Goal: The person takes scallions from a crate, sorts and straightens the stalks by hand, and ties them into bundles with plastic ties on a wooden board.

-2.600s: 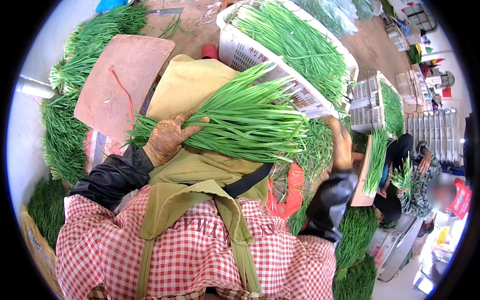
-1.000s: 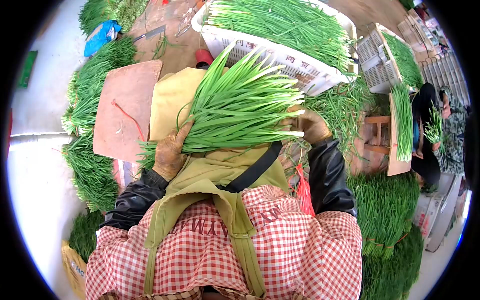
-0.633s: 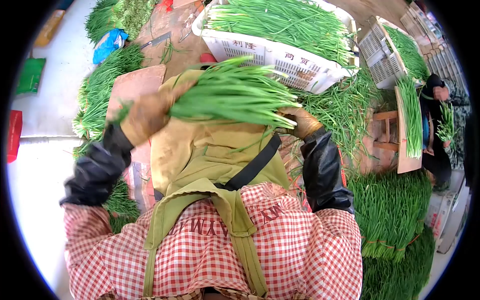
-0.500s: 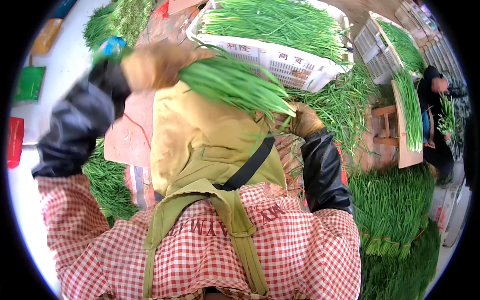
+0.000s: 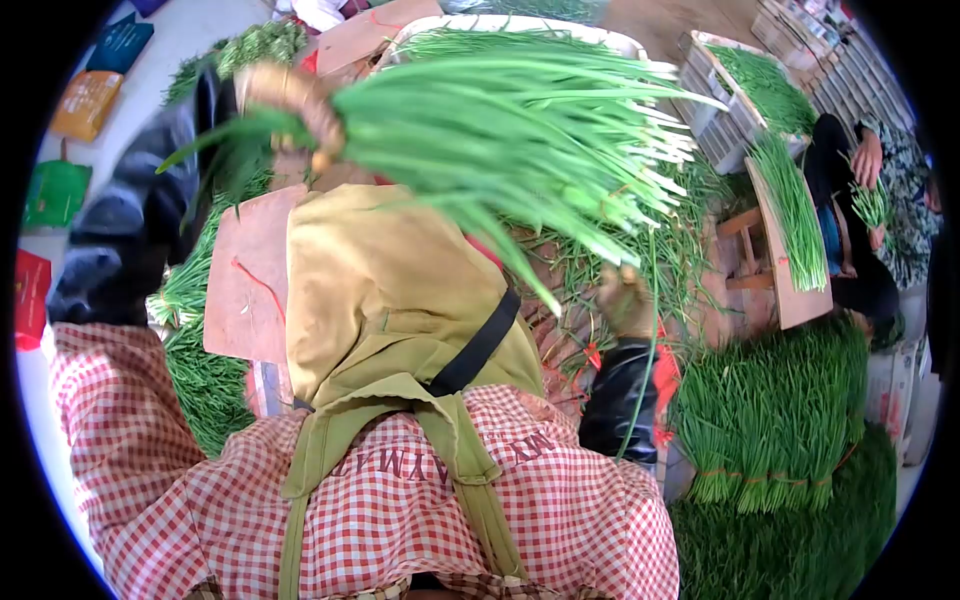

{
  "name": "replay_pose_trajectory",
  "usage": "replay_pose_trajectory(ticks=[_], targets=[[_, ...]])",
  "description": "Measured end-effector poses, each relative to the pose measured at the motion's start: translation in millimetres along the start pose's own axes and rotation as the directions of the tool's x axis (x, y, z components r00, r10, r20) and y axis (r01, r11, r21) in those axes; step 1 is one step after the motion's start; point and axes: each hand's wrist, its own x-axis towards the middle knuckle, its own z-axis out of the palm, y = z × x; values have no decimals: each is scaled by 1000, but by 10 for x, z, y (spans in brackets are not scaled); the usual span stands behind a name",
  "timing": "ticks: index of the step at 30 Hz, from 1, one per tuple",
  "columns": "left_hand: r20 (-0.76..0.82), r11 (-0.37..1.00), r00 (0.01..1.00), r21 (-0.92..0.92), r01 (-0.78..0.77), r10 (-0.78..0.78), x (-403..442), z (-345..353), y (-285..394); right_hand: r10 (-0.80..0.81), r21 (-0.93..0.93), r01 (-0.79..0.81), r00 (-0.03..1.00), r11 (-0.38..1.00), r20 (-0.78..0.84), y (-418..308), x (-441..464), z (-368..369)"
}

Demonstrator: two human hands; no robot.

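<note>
My left hand [image 5: 300, 110], in a brown glove, is wrapped around the leafy end of a bunch of garlic chives [image 5: 500, 130]. The bunch is raised across the view, its white stem ends fanned out to the right, blurred by motion. Below those ends is my right hand [image 5: 625, 300], gloved too and smeared, so its fingers do not show clearly. A single long green stalk [image 5: 645, 340] hangs beside it, past the black sleeve. Under the bunch, a tan apron [image 5: 390, 270] covers my lap.
Behind the bunch stands a white crate [image 5: 625, 40] of chives, partly hidden. Loose chives [image 5: 690, 230] litter the floor. Tied bundles [image 5: 770, 430] stand at right. Beyond, a co-worker's hand [image 5: 868, 160] is near greens and a board [image 5: 795, 290]. At left lies another board [image 5: 250, 270].
The chive bunch has risen towards the camera and spread out, still in my left hand. My right hand has dropped lower, away from the stem ends it was at. The view has shifted slightly.
</note>
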Motion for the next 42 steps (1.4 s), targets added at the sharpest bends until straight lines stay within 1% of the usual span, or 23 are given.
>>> replay_pose_trajectory(ticks=[1, 2, 3, 4, 6, 7, 11, 14, 15, 17, 19, 21, 23, 25, 27, 29, 31, 33, 35, 38, 39, 40, 42], targets=[[67, 1000, 998, -6, -11, 12, 30, 88, -242, 177, 728, -34, 977, 685, -121, -277, 78, -58], [168, 979, 982, -200, -46, 81, 101, 248, -565, 80, 977, -163, 981, -139, 175, -456, 272, -281], [292, 943, 956, -317, 101, -4, 211, 303, -1003, -25, 472, -265, 890, -841, 454, -611, 473, -521], [197, 875, 976, -483, 15, 92, 190, 594, -1321, -308, -99, -304, 783, -948, 541, -492, 725, -774], [189, 691, 981, -715, 107, 44, 383, 1061, -2049, -470, -641, -219, 847, -736, 250, -213, 1067, -920], [10, 593, 999, -805, 29, -36, 351, 1374, -2164, -302, -655, -209, 953, -726, 31, -95, 1132, -795], [-168, 358, 979, -912, -197, 111, 499, 2123, -2242, -411, -592, -231, 892, -772, 187, 287, 1084, 69], [-189, 431, 982, -887, -164, -16, 693, 2373, -2388, -430, 95, -686, 551, -721, 716, 658, 1040, 314], [-186, 420, 982, -892, -167, -5, 734, 2445, -2353, -93, 661, -594, 772, -458, 629, 709, 997, 442], [-349, 410, 936, -848, -336, 46, 760, 2544, -2201, 195, 762, -538, 756, -360, 625, 920, 957, 270], [-325, 380, 939, -860, -342, 109, 767, 2549, -2160, 156, 543, -256, 784, -800, 601, 1264, 1066, -422], [-403, 451, 912, -803, -390, 71, 711, 2571, -1982, 166, 538, -188, 824, -822, 542, 1536, 1197, -1236], [-412, 459, 908, -795, -397, 71, 720, 2613, -1947, 138, 692, -192, 910, -695, 392, 1562, 1302, -1712], [-520, 464, 846, -725, -509, 117, 768, 2685, -1889, 139, 927, -211, 955, -309, 263, 1335, 1524, -1866], [-522, 467, 842, -715, -521, 139, 797, 2739, -1872, 97, 919, -102, 984, -381, 149, 937, 1674, -1973], [-520, 463, 848, -729, -504, 104, 832, 2779, -1841, -92, 396, -87, 996, -914, 6, 804, 1625, -2264], [-480, 435, 872, -766, -472, 101, 918, 2789, -1963, -444, 42, -474, 785, -879, -433, 1096, 1543, -2568], [-463, 384, 865, -775, -501, 195, 1007, 2774, -2076, -474, 82, -573, 578, -815, -664, 1466, 1432, -2775], [-415, 405, 898, -803, -438, 149, 980, 2715, -2025, -306, -42, -467, 640, -883, -705, 1978, 1383, -2601], [-378, 392, 920, -835, -387, 102, 966, 2713, -1963, 233, -343, 170, 960, -924, -152, 2274, 1471, -1718], [-385, 373, 915, -837, -400, 117, 967, 2701, -1951, 253, -76, 261, 963, -962, 96, 2249, 1517, -1423], [-399, 415, 906, -807, -420, 140, 960, 2691, -1944, 147, 497, -42, 931, -866, 335, 2295, 1470, -1363], [-374, 390, 918, -832, -395, 131, 934, 2674, -1915, 54, 877, -241, 956, -416, 288, 1660, 1398, -755]])
